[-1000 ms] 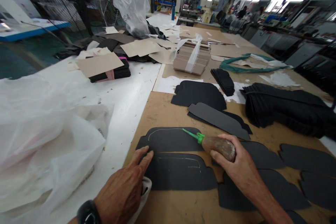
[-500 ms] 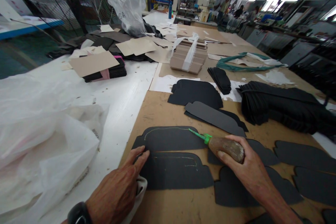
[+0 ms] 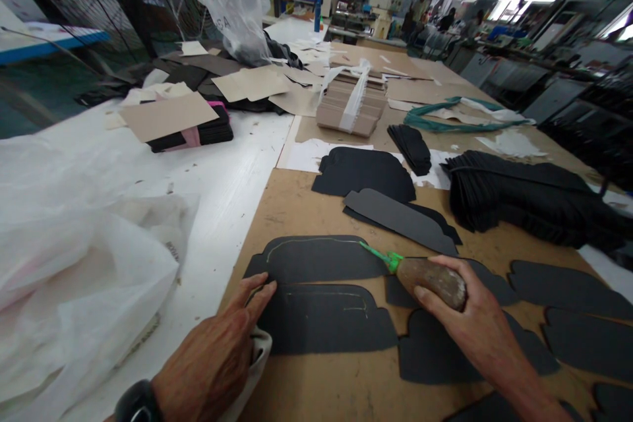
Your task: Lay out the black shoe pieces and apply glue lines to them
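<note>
Brown board (image 3: 297, 211), black bundle (image 3: 524, 194) beyond tool (image 3: 418, 275)

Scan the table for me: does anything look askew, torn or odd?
The gray strip lies slanted over black material, out of line with the marked piece under the green-tipped tool. Beyond, white paper has ragged, torn-looking edges.

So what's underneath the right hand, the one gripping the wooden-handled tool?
Dark flat pieces show on the brown board on both sides of the right hand and forearm. Whether they join beneath can't be seen: the hand and arm cover that part.
</note>
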A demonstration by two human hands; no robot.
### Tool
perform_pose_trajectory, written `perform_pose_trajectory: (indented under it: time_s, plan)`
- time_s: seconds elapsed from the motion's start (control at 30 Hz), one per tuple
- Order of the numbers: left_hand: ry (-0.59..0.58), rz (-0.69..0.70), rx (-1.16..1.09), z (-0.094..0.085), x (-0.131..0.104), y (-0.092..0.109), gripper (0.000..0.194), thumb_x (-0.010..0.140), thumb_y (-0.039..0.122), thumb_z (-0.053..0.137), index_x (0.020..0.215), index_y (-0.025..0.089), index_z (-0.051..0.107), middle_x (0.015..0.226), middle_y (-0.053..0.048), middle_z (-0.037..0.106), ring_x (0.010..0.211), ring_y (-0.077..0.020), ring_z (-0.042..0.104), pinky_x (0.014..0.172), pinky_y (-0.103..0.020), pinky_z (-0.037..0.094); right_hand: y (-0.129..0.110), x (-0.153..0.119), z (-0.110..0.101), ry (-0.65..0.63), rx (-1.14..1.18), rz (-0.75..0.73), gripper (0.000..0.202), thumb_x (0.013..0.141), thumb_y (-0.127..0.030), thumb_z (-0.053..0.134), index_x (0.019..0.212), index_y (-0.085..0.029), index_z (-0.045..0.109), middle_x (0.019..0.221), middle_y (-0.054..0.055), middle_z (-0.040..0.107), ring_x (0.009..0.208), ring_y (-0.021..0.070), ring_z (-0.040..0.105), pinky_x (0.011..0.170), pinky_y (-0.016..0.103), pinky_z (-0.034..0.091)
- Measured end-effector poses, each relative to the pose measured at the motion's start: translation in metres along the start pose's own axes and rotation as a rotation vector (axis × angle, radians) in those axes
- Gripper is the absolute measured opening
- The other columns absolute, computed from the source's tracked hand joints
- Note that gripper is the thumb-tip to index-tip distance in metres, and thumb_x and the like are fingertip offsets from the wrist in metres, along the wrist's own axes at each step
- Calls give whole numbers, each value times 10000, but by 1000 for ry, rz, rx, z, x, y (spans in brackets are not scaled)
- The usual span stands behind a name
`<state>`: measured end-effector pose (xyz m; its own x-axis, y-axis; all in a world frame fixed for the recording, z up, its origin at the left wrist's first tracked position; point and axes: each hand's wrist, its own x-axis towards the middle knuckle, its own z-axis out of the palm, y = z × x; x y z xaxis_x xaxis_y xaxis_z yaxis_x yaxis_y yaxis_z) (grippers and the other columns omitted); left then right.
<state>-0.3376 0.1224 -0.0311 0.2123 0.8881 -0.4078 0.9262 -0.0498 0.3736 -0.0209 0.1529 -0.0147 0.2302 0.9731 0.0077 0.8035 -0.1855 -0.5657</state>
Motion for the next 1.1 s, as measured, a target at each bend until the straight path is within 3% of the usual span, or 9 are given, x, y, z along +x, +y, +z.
perform_pose_trajectory:
  time_s: [0.37, 0.7, 0.87, 1.0, 1.1]
  plan:
    - [-16, -15, 62, -4, 0, 7, 632, 725, 21, 241, 1347, 132, 253, 1431, -132, 210, 965, -184, 592, 866, -333, 473, 4, -14, -3, 24, -50, -30, 386, 681, -434, 560, 1008, -242, 488, 941, 31, 606, 801, 198, 600, 691, 295, 467]
    - [1, 23, 47, 1, 0, 1, 626, 728, 38, 244, 1344, 153, 249, 1431, -114, 215, 948, -168, 598, 861, -297, 471, 8, -23, -6, -7, -61, 6, 408, 676, -458, 555, 1021, -255, 481, 962, 27, 605, 806, 192, 603, 687, 288, 470]
    - [39, 57, 33, -13, -1, -3, 512, 754, 53, 236, 1205, 167, 450, 1347, -91, 374, 1037, -176, 553, 908, -312, 442, 7, -21, -5, -7, -28, 16, 412, 657, -440, 565, 1010, -242, 485, 948, 36, 605, 797, 199, 602, 683, 300, 469]
    - [55, -5, 115, -27, -15, 19, 440, 794, 94, 196, 981, 234, 568, 1099, -47, 563, 875, -175, 609, 764, -341, 508, 4, -18, -4, 3, 6, -19, 393, 657, -401, 570, 1004, -233, 495, 944, 43, 604, 797, 203, 600, 682, 306, 470]
    - [25, 108, 199, -30, -17, 55, 457, 711, 84, 318, 1047, 295, 545, 1130, -1, 570, 917, -189, 599, 784, -365, 505, 3, -16, -5, 25, 5, -42, 384, 653, -383, 571, 998, -231, 498, 948, 45, 605, 802, 204, 599, 689, 310, 468]
